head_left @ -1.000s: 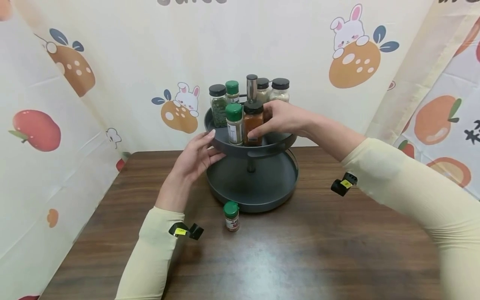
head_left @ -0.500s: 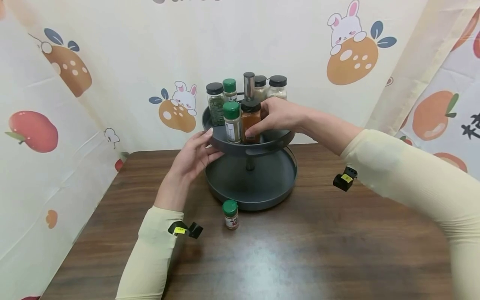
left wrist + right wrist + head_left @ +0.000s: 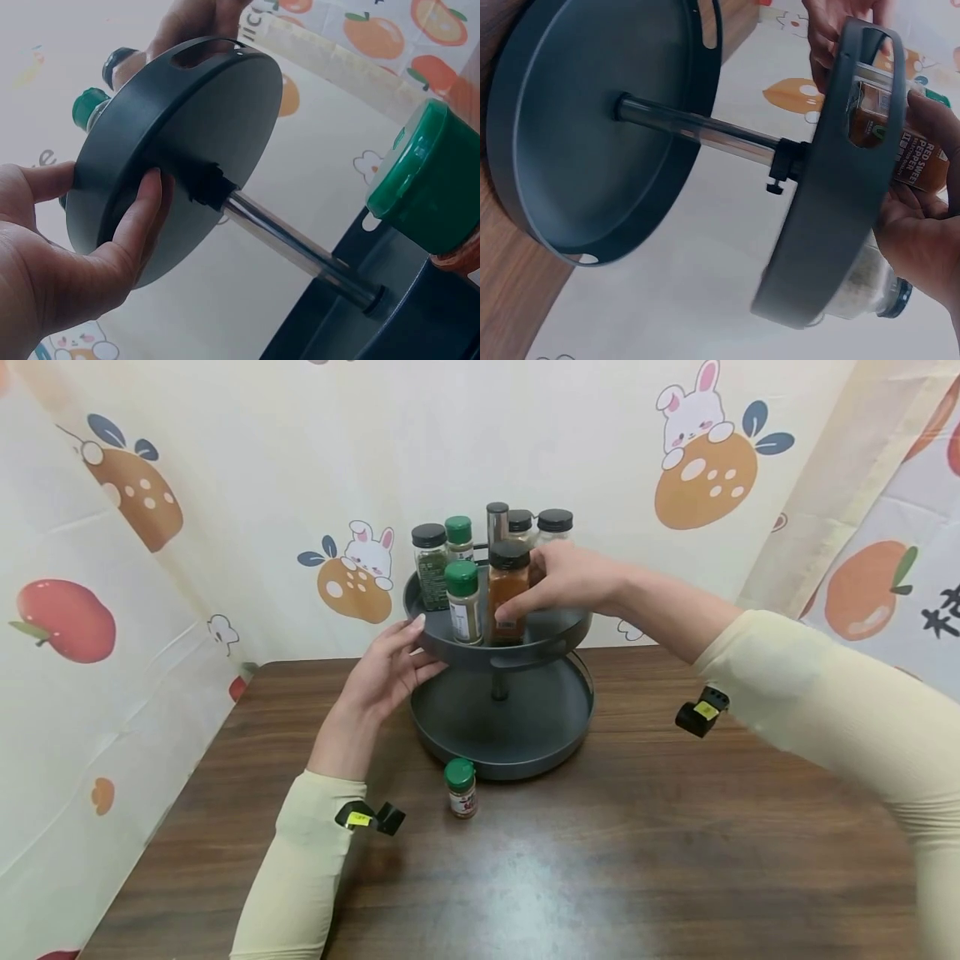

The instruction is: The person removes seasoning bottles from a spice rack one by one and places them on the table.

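Red pepper btl (image 3: 508, 583) in R grip (image 3: 566, 581), thumb & fingers closed to btl width, at upper tray (image 3: 457, 652); can't tell if base touches. L grip (image 3: 386, 672) pinches upper tray, fingers under. Lower tray (image 3: 502, 727) under R grip; small jar (image 3: 461, 789) on worktop (image 3: 637, 827) below L grip.

Table (image 3: 675, 852): dark brown wood-grain top. Behind table: off-white cloth (image 3: 465, 452) hung as wall, printed with rabbits on spotted orange fruits (image 3: 705, 485). Left of table: pale creased cloth (image 3: 52, 718), red fruit print (image 3: 67, 620). Right of table: white cloth (image 3: 930, 518), orange fruits, dark lettering (image 3: 943, 613). Light: diffuse glare patch (image 3: 517, 893) on table's near part.
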Demonstrator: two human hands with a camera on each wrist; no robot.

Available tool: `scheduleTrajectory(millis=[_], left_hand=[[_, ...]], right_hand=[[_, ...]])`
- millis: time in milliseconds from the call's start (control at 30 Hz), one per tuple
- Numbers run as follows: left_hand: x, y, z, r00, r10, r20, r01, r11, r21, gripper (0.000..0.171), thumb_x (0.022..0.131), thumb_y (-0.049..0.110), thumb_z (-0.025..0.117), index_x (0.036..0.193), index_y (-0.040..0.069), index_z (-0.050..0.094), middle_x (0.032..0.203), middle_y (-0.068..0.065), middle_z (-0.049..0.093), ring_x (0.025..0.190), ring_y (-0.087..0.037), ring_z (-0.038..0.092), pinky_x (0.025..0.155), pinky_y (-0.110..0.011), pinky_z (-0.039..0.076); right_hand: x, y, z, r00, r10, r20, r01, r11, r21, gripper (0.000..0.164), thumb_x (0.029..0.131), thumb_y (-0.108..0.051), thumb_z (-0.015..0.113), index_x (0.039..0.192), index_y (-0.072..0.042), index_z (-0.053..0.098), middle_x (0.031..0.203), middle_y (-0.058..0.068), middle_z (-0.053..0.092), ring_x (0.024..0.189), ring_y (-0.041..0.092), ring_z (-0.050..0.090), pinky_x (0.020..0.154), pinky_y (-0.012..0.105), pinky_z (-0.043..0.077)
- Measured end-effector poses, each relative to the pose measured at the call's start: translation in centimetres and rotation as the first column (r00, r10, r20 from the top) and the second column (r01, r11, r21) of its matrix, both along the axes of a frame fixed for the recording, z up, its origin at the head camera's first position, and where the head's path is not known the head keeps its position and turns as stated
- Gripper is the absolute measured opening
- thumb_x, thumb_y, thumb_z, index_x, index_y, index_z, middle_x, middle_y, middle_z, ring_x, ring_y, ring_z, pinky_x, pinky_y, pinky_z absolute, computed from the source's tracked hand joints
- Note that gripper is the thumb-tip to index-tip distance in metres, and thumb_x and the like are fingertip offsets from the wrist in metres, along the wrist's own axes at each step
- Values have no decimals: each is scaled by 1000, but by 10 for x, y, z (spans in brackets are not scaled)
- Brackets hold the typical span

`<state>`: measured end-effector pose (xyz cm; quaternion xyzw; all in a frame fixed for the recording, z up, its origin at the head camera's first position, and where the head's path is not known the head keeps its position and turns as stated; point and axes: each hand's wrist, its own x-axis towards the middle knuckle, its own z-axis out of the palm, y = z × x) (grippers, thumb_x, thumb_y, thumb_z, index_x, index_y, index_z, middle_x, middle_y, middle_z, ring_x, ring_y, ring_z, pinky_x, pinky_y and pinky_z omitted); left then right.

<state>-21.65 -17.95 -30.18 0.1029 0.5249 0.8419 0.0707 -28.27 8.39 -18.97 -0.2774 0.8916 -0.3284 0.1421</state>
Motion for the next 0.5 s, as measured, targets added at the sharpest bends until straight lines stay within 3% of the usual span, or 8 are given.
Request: scheduleTrajectory(millis=[167,500], left_hand=[[0,-2,0,1000,4,0,-4,1000,-1,58,99,28,59,144,0,34,110,-11,60,99,-26,63,85,-32,60],[0,-1,-1,1000,-16,-11,17,1000,24,60,99,26,58,144,-3,32,108,-11,61,98,-26,63,86,-32,59]], right_hand=[[2,1,10,1000,-2,-23,1,1000,-9,66,72,-49,83,117,-7,58,109,9,63,102,23,53,87,45,44],[12,1,17,1000,6,22,-5,999,-49,67,73,-46,83,120,-7,58,113,10,63,104,23,53,87,44,45]])
